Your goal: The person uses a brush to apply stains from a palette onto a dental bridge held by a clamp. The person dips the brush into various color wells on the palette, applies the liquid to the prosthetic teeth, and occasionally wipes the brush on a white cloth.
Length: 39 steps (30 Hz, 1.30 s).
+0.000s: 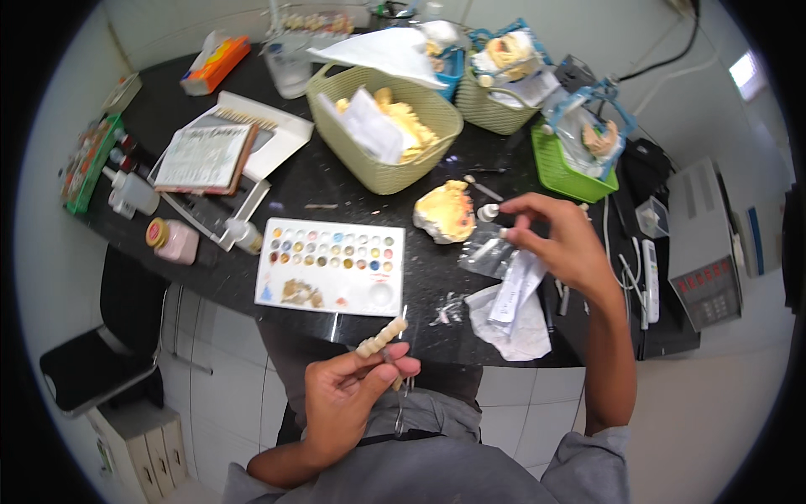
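Observation:
My left hand [348, 399] is closed around metal forceps [401, 410], whose handles hang below the fingers. Above the fingertips a cream-coloured row of artificial teeth [382, 338], like a dental bridge, sticks out at a slant. My right hand [558, 239] hovers over the table with thumb and index finger apart. Close to its fingertips stands a small white bottle or cap [487, 212]. A clear plastic bag [487, 256] lies under that hand. Just left of it rests a yellow-and-white dental cast [445, 212]. A white palette [330, 294] with several coloured wells lies before me.
A crumpled tissue [516, 338] lies near the front edge. Behind are a large pale-green basket [386, 172], a smaller basket [495, 113] and a bright green one [579, 172]. Bottles and a pink jar [172, 241] stand left; a grey device [705, 252] with a red display stands right.

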Each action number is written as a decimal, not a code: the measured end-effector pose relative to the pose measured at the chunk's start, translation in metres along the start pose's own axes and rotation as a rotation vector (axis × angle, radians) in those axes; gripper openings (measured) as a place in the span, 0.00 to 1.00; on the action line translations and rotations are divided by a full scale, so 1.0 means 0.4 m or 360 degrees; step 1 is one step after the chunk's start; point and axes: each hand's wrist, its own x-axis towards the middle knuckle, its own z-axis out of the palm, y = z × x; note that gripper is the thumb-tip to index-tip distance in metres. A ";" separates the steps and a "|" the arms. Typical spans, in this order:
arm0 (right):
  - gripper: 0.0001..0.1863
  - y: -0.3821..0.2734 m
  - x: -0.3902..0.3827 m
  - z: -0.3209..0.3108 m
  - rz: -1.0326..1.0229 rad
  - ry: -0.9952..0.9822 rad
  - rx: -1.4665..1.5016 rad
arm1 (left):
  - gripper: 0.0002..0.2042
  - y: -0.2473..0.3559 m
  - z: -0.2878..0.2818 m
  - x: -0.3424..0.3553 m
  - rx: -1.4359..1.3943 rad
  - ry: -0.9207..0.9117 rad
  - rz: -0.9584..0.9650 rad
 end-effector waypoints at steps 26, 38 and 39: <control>0.10 -0.110 -0.336 0.203 -0.0009 -0.0126 0.1098 | 0.15 0.028 0.002 -0.108 -0.0061 -0.0382 -0.0407; 0.16 -0.068 -0.375 0.260 0.0174 -0.0135 0.1493 | 0.13 -0.028 -0.016 -0.125 -0.0003 -0.0342 -0.0325; 0.16 -0.065 -0.377 0.262 0.0193 -0.0143 0.1504 | 0.13 -0.033 -0.018 -0.125 0.0020 -0.0335 -0.0287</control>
